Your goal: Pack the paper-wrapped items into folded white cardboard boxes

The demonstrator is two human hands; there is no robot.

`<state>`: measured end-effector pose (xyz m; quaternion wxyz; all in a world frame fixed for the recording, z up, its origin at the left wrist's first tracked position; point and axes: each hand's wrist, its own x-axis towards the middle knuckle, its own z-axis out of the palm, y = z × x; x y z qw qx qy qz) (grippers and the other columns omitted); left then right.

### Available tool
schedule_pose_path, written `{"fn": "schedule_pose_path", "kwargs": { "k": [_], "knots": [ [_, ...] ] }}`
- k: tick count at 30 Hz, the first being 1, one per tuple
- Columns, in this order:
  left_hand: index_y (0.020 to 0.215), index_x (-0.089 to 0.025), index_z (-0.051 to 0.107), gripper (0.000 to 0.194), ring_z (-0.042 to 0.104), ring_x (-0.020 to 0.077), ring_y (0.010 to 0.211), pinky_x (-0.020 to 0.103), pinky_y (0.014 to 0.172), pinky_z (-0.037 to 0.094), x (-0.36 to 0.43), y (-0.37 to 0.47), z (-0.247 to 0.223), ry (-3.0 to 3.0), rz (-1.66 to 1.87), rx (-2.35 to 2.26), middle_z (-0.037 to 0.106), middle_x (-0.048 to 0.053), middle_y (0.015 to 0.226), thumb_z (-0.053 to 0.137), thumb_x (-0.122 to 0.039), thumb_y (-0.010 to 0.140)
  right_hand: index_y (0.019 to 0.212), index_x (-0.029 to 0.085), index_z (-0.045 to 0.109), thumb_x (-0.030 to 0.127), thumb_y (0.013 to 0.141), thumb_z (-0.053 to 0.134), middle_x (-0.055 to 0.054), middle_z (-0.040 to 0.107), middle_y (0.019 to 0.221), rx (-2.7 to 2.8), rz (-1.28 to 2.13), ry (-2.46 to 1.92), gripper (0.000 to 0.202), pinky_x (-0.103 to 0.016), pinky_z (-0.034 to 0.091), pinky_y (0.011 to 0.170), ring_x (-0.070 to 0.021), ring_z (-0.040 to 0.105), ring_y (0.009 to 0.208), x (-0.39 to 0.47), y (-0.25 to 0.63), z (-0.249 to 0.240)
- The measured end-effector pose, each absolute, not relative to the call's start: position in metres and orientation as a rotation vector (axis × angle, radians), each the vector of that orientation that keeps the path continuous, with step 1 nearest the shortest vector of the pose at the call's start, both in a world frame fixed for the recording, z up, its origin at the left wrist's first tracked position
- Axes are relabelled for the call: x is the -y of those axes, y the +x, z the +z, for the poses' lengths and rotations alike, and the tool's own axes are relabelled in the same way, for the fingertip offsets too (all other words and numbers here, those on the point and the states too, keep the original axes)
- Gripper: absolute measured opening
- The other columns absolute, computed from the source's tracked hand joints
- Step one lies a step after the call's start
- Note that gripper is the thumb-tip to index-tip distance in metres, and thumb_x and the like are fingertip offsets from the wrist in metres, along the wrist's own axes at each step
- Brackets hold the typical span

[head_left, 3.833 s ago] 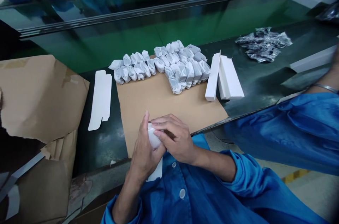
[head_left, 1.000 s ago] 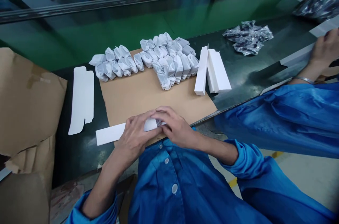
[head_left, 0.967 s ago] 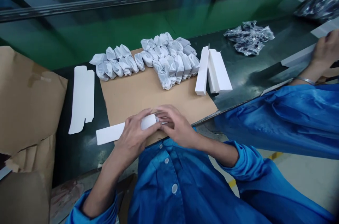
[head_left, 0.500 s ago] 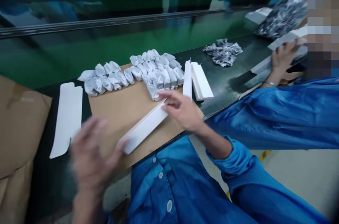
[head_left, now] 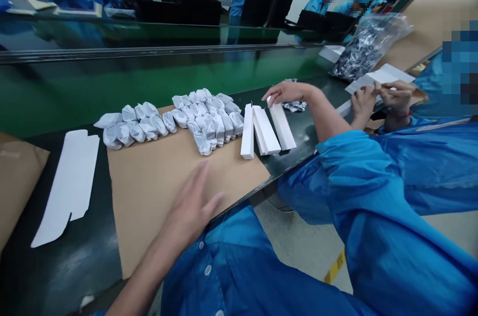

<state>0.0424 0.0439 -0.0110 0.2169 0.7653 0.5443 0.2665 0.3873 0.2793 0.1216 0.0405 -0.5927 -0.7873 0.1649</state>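
Observation:
My right hand reaches out to the right, its fingers bent over the far end of a long, narrow white box. That box lies on the dark bench beside two more white boxes. Above the brown cardboard sheet, my left hand has its fingers stretched out and holds nothing. Several small white paper-wrapped packets sit in rows along the sheet's far edge. A flat, unfolded white carton lies left of the sheet.
A brown carton stands at the far left. Crumpled silvery packets lie behind my right hand. To the right, a co-worker's hands handle a white carton near a clear bag. A green wall runs behind the bench.
The white box has gone from over the cardboard to the right of the other boxes, with my right hand. My left hand has let go of its near end and moved right.

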Motion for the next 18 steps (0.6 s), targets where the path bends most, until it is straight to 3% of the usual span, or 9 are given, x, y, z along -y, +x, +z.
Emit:
{"fn": "schedule_pose_path", "kwargs": {
  "k": [3,5,7,9,12,15,18],
  "knots": [
    [0.158,-0.016,0.013,0.078,0.026,0.0346,0.151,0.054,0.116,0.038,-0.078,0.115,-0.006,2.172,0.553,-1.311,0.024,0.023,0.163,0.054,-0.034,0.094,0.113,0.012,0.074,0.004,0.082,0.057,-0.013,0.074,0.116,2.296,0.137,-1.830,0.036,-0.043,0.048,0.103,-0.0271,0.066,0.114,-0.252,0.372,0.096],
    [0.157,-0.016,0.016,0.076,0.022,0.0374,0.152,0.054,0.115,0.038,-0.096,0.147,-0.003,2.190,0.507,-1.288,0.012,0.024,0.166,0.055,-0.027,0.093,0.133,0.007,0.062,0.011,0.089,0.052,-0.020,0.060,0.139,2.176,-0.034,-1.805,0.045,-0.051,0.039,0.112,-0.0333,0.053,0.133,-0.218,0.367,0.073],
    [0.156,-0.018,0.023,0.074,0.024,0.0391,0.151,0.053,0.114,0.040,-0.107,0.172,-0.004,2.221,0.482,-1.263,0.006,0.023,0.167,0.057,-0.022,0.090,0.144,0.007,0.051,0.023,0.095,0.052,-0.021,0.049,0.149,2.088,-0.138,-1.773,0.051,-0.052,0.035,0.115,-0.0344,0.043,0.141,-0.180,0.367,0.043],
    [0.154,-0.016,0.027,0.074,0.025,0.0397,0.150,0.051,0.114,0.040,-0.113,0.195,-0.008,2.263,0.453,-1.218,0.006,0.023,0.167,0.059,-0.018,0.088,0.142,0.014,0.054,0.032,0.098,0.048,-0.016,0.051,0.148,2.053,-0.196,-1.731,0.048,-0.047,0.041,0.112,-0.0306,0.047,0.138,-0.150,0.371,0.010],
    [0.155,-0.011,0.023,0.078,0.021,0.0405,0.151,0.051,0.117,0.036,-0.127,0.233,-0.014,2.316,0.420,-1.163,0.006,0.025,0.166,0.059,-0.017,0.086,0.136,0.016,0.061,0.031,0.102,0.035,-0.015,0.056,0.143,1.966,-0.245,-1.765,0.045,-0.045,0.047,0.105,-0.0284,0.054,0.130,-0.135,0.384,-0.024],
    [0.154,-0.008,0.023,0.079,0.025,0.0398,0.150,0.048,0.117,0.036,-0.141,0.269,-0.005,2.343,0.403,-1.139,0.009,0.027,0.165,0.061,-0.019,0.086,0.130,0.014,0.064,0.027,0.100,0.035,-0.018,0.060,0.138,1.896,-0.260,-1.796,0.045,-0.046,0.048,0.102,-0.0291,0.059,0.124,-0.151,0.407,-0.024],
    [0.150,-0.012,0.035,0.072,0.042,0.0325,0.143,0.039,0.110,0.045,-0.146,0.269,0.018,2.364,0.434,-1.144,0.028,0.022,0.162,0.065,-0.023,0.085,0.117,0.011,0.070,0.028,0.096,0.041,-0.022,0.069,0.123,1.871,-0.261,-1.739,0.040,-0.048,0.048,0.100,-0.0314,0.064,0.117,-0.167,0.422,-0.003]
  ]
}}
